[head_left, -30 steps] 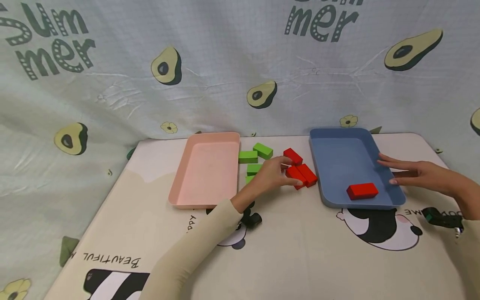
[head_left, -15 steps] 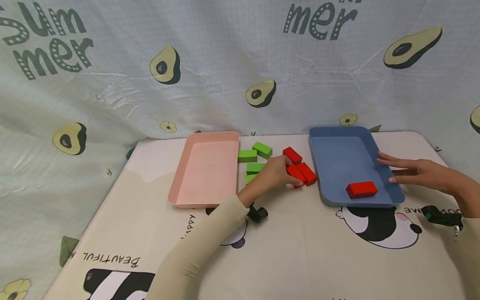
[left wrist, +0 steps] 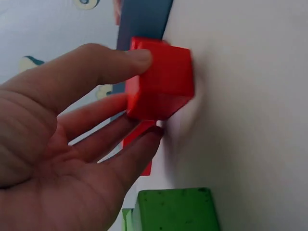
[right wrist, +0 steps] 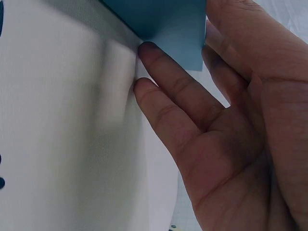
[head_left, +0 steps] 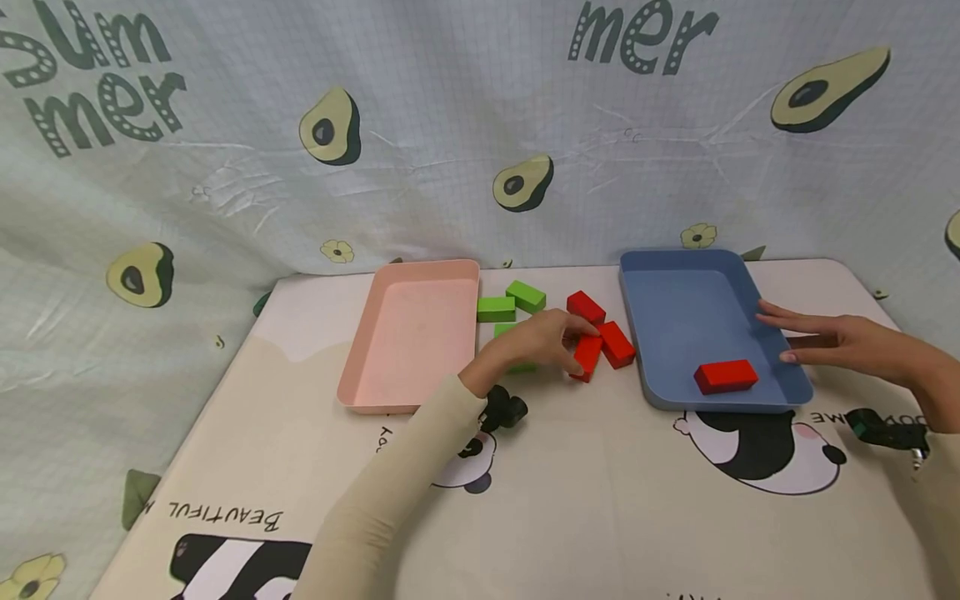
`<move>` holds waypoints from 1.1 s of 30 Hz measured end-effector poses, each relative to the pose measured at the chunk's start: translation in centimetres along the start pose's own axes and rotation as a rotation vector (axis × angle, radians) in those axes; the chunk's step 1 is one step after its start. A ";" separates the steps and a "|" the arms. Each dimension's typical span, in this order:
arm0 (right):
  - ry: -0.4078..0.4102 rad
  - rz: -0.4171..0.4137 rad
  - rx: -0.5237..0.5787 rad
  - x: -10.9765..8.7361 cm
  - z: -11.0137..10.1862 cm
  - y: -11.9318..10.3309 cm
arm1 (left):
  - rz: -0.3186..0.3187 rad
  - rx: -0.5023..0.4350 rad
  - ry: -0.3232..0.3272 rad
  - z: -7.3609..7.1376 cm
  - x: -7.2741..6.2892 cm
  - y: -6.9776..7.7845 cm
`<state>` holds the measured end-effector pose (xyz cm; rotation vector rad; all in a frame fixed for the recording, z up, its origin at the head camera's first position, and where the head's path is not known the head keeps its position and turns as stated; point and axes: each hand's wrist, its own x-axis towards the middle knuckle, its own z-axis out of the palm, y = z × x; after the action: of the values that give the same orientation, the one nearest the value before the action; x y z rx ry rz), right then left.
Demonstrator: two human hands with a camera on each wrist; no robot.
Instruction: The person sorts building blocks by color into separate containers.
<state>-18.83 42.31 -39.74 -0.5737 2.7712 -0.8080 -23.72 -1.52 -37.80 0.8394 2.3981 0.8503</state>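
While its thumb presses one side of a red block and its fingers meet the other, the left hand holds that block in a pinch, toward the far edge of the surface and roughly midway between the far left and far right corners. Its angle has just changed: a moment ago it lay along a second red block, and now it is turned away, with a gap at the near end. That seems to free it from its neighbour, so the grip appears to bear on one block alone. Whether its underside has left the surface cannot be told.

Just beyond the pair, nearer the far edge, lies a third red block. To the left are green blocks, some partly hidden by the hand, and past them, toward the far left corner, sits a pink tray. Toward the far right corner stands a blue tray, with a fourth red block lying inside by its near wall. The right hand, fingers loosely straight, touches that tray's right rim and grips no block.
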 end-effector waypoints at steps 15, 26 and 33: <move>-0.001 0.014 0.022 0.0 -0.2 0.0 | 0.072 0.001 -0.146 -1.0 0.7 -0.9; -0.015 0.017 0.015 0.1 0.1 0.2 | 0.152 -0.017 -0.318 -2.1 1.1 -1.3; -0.016 0.018 0.007 0.1 0.2 0.2 | 0.149 -0.019 -0.297 -2.0 1.2 -1.5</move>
<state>-18.95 42.32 -40.00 -0.5510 2.7538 -0.8046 -26.32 -2.39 -37.67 1.0672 2.0868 0.7430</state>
